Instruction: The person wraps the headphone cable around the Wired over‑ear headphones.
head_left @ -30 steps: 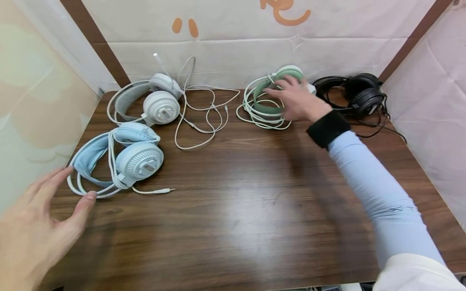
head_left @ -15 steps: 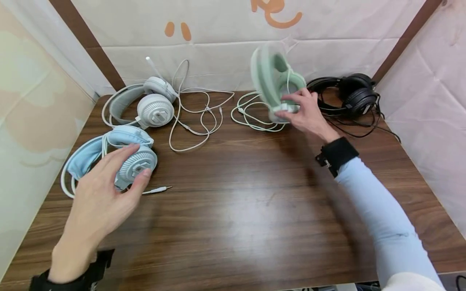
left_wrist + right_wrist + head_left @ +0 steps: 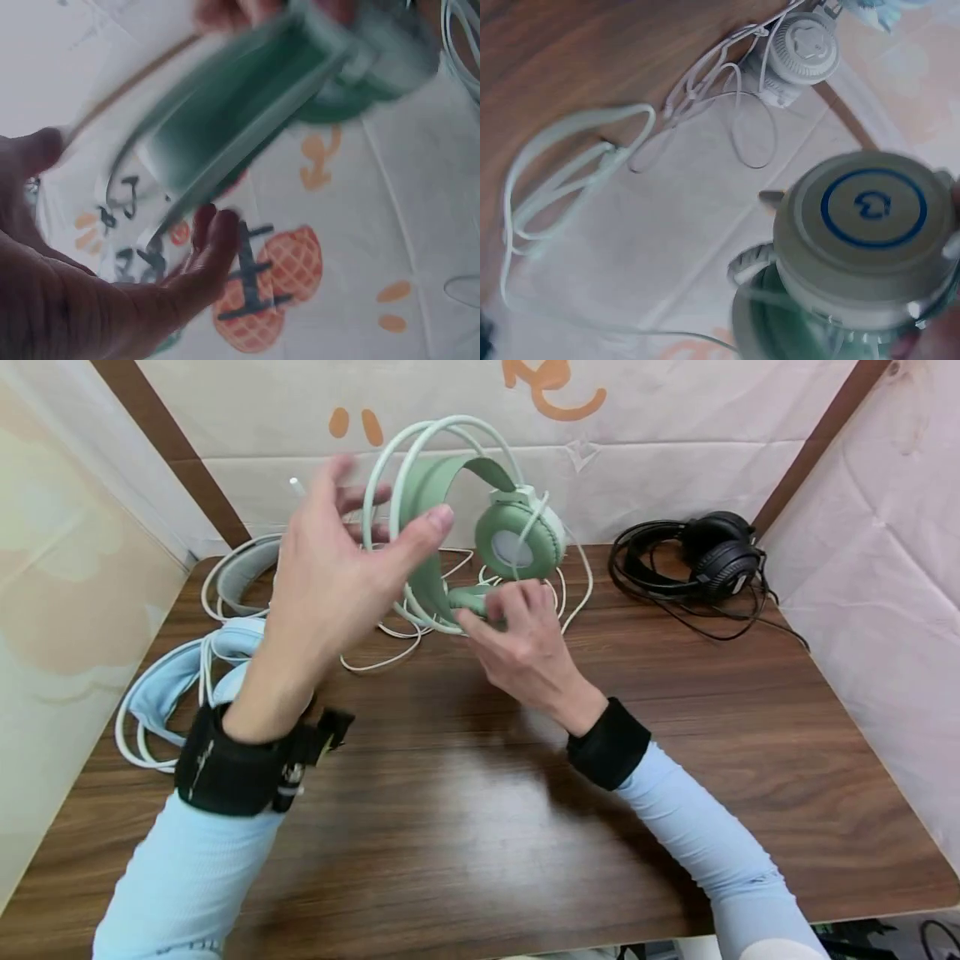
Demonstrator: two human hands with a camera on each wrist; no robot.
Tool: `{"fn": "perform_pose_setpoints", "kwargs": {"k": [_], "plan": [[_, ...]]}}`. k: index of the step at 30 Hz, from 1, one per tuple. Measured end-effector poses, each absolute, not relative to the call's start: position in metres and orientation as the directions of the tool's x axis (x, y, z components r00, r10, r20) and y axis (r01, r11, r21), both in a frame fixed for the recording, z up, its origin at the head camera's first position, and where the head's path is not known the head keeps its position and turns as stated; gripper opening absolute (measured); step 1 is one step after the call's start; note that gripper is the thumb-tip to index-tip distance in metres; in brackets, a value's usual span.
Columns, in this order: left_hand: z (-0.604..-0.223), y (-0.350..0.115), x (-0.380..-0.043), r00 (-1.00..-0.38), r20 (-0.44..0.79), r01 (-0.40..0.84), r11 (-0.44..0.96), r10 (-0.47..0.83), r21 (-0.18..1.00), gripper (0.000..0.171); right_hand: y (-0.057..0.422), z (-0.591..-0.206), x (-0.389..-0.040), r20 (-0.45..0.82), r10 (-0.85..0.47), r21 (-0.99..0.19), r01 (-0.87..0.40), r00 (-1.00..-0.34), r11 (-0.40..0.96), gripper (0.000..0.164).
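A pair of mint-green over-ear headphones (image 3: 517, 539) is held up above the desk. My right hand (image 3: 528, 647) grips it at the lower ear cup, partly covering that cup. My left hand (image 3: 330, 568) is at the headband's left side, thumb and fingers spread around the arch. In the left wrist view the padded headband (image 3: 232, 112) runs between the left thumb and fingers, blurred. The right wrist view shows the ear cup's outer face (image 3: 862, 202) close up, with a blue ring and mark. The green pair's pale cable (image 3: 577, 124) trails in loops.
Light blue headphones (image 3: 168, 689) lie at the left of the wooden desk (image 3: 465, 827), partly behind my left arm. Behind them are white headphones (image 3: 243, 578), mostly hidden. Black headphones (image 3: 723, 560) with a black cable lie at the back right. Fabric walls enclose the desk.
My right hand has taken the green headphones from the back of the desk, lifted them and brought them left, turning them. The left hand has risen from near the light blue pair to the green headband.
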State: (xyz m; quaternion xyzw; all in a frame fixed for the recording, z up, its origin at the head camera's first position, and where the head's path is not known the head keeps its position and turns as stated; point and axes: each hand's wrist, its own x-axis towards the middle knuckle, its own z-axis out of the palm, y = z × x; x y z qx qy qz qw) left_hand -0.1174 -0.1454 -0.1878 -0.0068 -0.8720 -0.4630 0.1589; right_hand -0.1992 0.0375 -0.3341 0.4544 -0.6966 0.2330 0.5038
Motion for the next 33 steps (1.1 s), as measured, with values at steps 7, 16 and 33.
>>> {"fn": "perform_pose_setpoints", "kwargs": {"k": [7,16,33], "plan": [[-0.186,-0.167,-0.16,-0.998,-0.016,-0.045,0.592,-0.054,0.805,0.035,0.018,-0.344,-0.191,0.844,-0.536,0.383,-0.728,0.026,0.568,0.011],[-0.237,-0.185,-0.154,-0.987,0.133,0.152,-0.258,-0.09,0.954,0.031,0.073,-0.353,-0.179,0.789,-0.491,-0.16,-0.895,-0.37,0.417,0.07],[-0.254,-0.186,-0.142,-0.932,0.284,0.084,0.628,-0.225,0.773,0.023,0.112,-0.272,-0.17,0.521,-0.853,0.375,-0.892,-0.022,0.252,0.002]]}}
